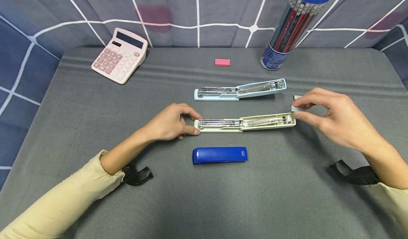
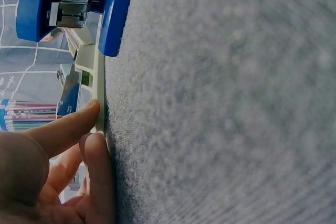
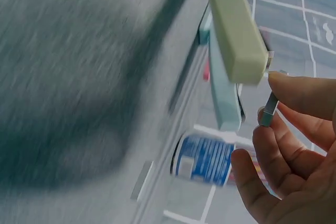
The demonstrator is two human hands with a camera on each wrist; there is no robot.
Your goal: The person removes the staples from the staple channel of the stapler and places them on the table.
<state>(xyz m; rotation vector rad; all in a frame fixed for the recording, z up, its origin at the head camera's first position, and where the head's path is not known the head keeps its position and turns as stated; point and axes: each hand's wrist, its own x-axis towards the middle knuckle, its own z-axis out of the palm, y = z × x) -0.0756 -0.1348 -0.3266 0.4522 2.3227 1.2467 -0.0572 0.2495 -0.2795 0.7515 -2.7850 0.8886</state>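
I'd call this an office-like work spot, though I can't tell in what building: a white-lined curtain [image 1: 223,10] hangs from ten o'clock round to two, and the grey-covered table [image 1: 287,196] carries desk supplies, a calculator [image 1: 119,56] at ten, a tub of pencils [image 1: 291,28] between one and two, three staplers [image 1: 267,122] around the middle.

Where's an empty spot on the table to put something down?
In the head view, the table is bare below the blue stapler, between both sleeves. There's room between the calculator and the pink block too. The middle is crowded: the green stapler sits close between the blue one and the light-blue stapler.
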